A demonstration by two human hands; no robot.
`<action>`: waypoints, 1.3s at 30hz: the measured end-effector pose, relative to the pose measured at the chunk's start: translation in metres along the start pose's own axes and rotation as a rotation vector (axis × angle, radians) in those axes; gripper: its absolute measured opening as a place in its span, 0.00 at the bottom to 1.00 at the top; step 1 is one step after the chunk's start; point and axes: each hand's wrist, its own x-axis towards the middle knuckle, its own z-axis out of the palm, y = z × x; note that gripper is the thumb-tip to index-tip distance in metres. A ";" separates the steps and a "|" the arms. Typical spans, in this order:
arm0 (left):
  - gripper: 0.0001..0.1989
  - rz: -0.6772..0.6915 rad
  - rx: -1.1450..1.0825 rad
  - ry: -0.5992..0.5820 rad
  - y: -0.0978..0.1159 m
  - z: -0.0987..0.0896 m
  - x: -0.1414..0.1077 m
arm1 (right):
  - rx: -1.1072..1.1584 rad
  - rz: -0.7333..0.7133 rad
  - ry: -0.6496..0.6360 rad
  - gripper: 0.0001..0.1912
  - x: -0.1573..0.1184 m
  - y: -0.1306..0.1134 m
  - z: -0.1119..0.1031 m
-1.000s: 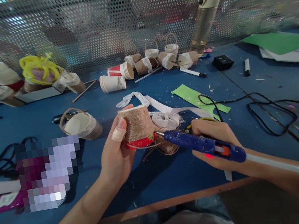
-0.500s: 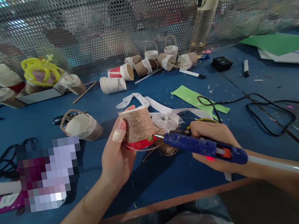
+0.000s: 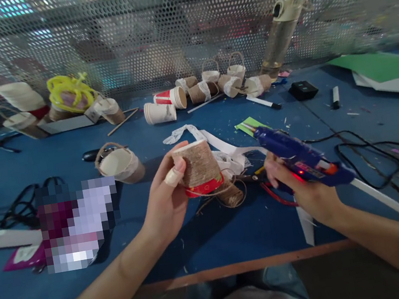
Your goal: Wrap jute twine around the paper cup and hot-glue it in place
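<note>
My left hand [image 3: 168,200] is closed around a paper cup [image 3: 199,167] wrapped in twine, its red printed band bare near the lower end. A bandage covers the thumb. In my right hand [image 3: 306,193] is a blue glue gun [image 3: 295,154] with a lit red light; its nozzle points up and left, apart from the cup. A white glue stick [image 3: 387,197] sticks out of the gun's rear. Behind the held cup lie a ball of twine [image 3: 230,194] and white lace [image 3: 230,162]. Red-handled scissors [image 3: 278,195] are partly hidden near my right hand.
A small twine basket [image 3: 121,165] stands left of my hand. Along the mesh screen [image 3: 150,35] are several small baskets, plain paper cups [image 3: 160,112] and a water bottle [image 3: 278,39]. A black cable [image 3: 366,142] loops at right. Green sheets [image 3: 380,63] lie far right.
The glue gun has pulled away from the cup, up and to the right, its nozzle now off the red band. The cup is still in my left hand. The view has shifted slightly.
</note>
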 end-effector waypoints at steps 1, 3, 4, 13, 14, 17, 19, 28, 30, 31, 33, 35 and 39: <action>0.21 -0.018 -0.006 -0.005 -0.001 0.000 0.000 | 0.054 0.006 0.008 0.08 -0.001 0.001 0.002; 0.21 -0.047 -0.010 -0.011 -0.002 0.001 0.000 | 0.111 -0.039 0.019 0.14 -0.003 0.003 0.006; 0.21 -0.053 -0.005 -0.012 -0.003 0.001 0.000 | 0.094 -0.095 0.010 0.18 -0.004 0.004 0.009; 0.24 -0.074 0.045 -0.128 -0.011 0.002 -0.002 | 0.005 -0.525 -0.153 0.14 0.002 0.015 0.019; 0.24 -0.076 0.044 -0.133 -0.012 0.003 -0.002 | 0.012 -0.545 -0.170 0.13 0.002 0.016 0.019; 0.24 -0.077 0.056 -0.128 -0.012 0.004 -0.002 | 0.045 -0.588 -0.190 0.14 0.003 0.019 0.019; 0.24 -0.073 0.067 -0.128 -0.012 0.005 -0.002 | 0.081 -0.617 -0.191 0.15 0.004 0.021 0.018; 0.25 0.006 0.124 -0.083 -0.009 0.005 -0.003 | -0.007 -0.424 -0.146 0.19 -0.001 0.011 0.009; 0.25 0.020 0.130 -0.074 -0.010 0.004 -0.002 | -0.012 -0.349 -0.148 0.19 -0.002 0.007 0.010; 0.25 0.026 0.134 -0.069 -0.011 0.004 -0.001 | -0.010 -0.326 -0.150 0.18 -0.003 0.005 0.010; 0.27 0.032 0.146 -0.053 -0.011 0.004 0.000 | -0.012 -0.300 -0.147 0.16 -0.004 0.002 0.011; 0.28 0.027 0.164 -0.034 -0.011 0.003 0.000 | -0.001 -0.285 -0.139 0.13 -0.004 0.000 0.010; 0.29 0.036 0.213 -0.034 -0.011 0.004 -0.001 | 0.012 -0.250 -0.147 0.13 -0.004 -0.001 0.008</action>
